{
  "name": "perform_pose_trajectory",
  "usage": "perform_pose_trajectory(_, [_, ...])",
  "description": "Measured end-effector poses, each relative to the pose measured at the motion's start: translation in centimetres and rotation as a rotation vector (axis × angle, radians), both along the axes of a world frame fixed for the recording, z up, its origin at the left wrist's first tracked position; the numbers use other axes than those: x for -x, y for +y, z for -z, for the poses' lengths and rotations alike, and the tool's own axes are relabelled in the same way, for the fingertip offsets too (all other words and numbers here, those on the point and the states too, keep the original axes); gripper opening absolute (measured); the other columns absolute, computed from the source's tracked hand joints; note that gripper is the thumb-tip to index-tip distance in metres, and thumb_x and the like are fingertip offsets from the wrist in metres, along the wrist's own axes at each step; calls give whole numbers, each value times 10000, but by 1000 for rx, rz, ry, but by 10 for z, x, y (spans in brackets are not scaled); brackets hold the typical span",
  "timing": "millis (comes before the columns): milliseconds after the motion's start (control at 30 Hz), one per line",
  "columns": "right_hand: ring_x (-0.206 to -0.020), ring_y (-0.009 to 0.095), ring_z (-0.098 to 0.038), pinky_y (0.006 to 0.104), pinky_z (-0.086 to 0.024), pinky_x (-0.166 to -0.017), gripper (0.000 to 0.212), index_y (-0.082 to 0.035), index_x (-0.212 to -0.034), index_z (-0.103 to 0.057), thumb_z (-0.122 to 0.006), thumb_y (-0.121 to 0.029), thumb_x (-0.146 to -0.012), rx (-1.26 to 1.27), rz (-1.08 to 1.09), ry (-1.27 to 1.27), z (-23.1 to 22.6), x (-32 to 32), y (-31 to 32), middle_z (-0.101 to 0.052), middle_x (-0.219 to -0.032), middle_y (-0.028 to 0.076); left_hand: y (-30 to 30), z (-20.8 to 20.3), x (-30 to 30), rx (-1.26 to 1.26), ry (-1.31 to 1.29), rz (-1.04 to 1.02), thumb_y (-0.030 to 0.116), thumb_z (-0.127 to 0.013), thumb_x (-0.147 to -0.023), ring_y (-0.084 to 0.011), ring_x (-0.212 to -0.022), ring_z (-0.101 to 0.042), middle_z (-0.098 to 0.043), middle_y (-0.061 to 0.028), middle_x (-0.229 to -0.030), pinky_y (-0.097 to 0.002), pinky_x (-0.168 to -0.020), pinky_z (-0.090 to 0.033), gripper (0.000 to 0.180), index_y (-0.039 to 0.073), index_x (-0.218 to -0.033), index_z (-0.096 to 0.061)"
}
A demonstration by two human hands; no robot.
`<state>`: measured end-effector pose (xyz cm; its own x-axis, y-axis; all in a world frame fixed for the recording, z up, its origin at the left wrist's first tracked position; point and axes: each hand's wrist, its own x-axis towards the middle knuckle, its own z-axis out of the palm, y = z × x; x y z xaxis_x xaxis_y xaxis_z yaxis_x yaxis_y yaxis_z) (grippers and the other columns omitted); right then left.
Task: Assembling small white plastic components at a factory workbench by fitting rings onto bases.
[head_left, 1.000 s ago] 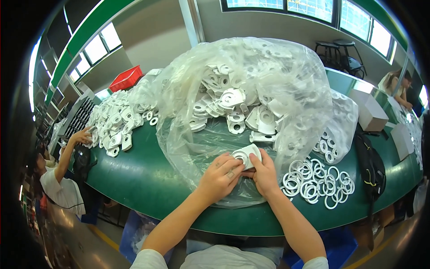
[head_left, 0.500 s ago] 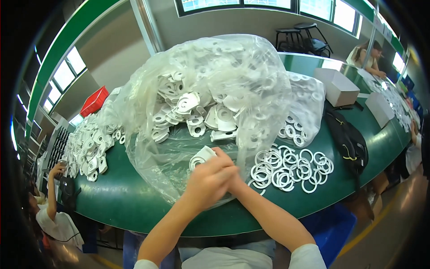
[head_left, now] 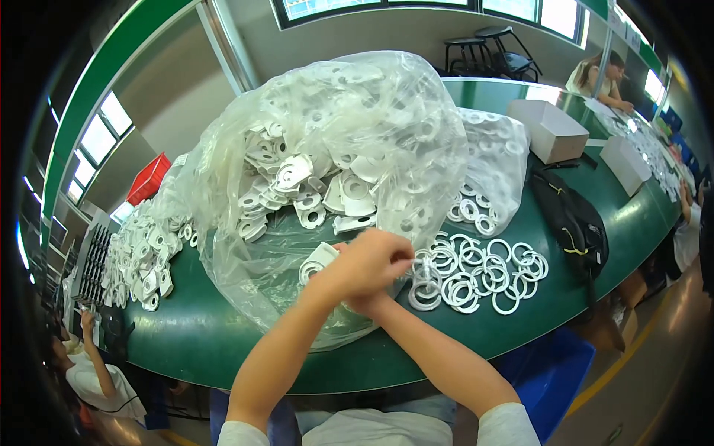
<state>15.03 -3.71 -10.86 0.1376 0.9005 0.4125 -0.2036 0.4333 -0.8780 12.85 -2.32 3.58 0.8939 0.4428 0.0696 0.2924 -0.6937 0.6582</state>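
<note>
My forearms cross over the green table. My left hand lies over the right one, its fingers curled down at the left edge of a pile of white rings; whatever is between the fingertips is too blurred to make out. My right hand, largely covered by the left hand and wrist, holds a white plastic plate with a round opening. That plate is just above the front of a big clear plastic bag. Inside the bag are many similar white plates.
More white plates are heaped at the left near a red bin. Behind the rings stands a smaller bag of rings. A black bag and white boxes are at the right. Other people sit at both sides.
My left hand has shifted right, from over the right hand to the edge of the ring pile. The right hand still holds the plate. The whole view has shifted slightly.
</note>
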Motion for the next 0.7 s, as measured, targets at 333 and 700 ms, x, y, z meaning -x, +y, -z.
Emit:
perform_pose_trajectory(333, [-957, 197, -609, 348, -608, -671, 456, -57, -1270, -372, -582, -78, -866, 374, -123, 112, -65, 2, -22, -518, -1145, 79, 19, -11, 25, 687, -231, -162, 121, -603, -882, -91, -644, -597, -657, -57, -777, -220, -499, -455, 130, -1, -917, -631])
perform_pose_trajectory(700, [-996, 237, -615, 361, -604, -751, 375, 34, -1206, -396, -550, 31, -863, 531, -140, 361, -80, -4, -24, -546, -1106, 144, 41, 1, 166, 509, -609, -624, 17, -625, -838, -166, -701, -655, -665, -107, -816, -265, -624, -552, 201, -54, -1026, -637])
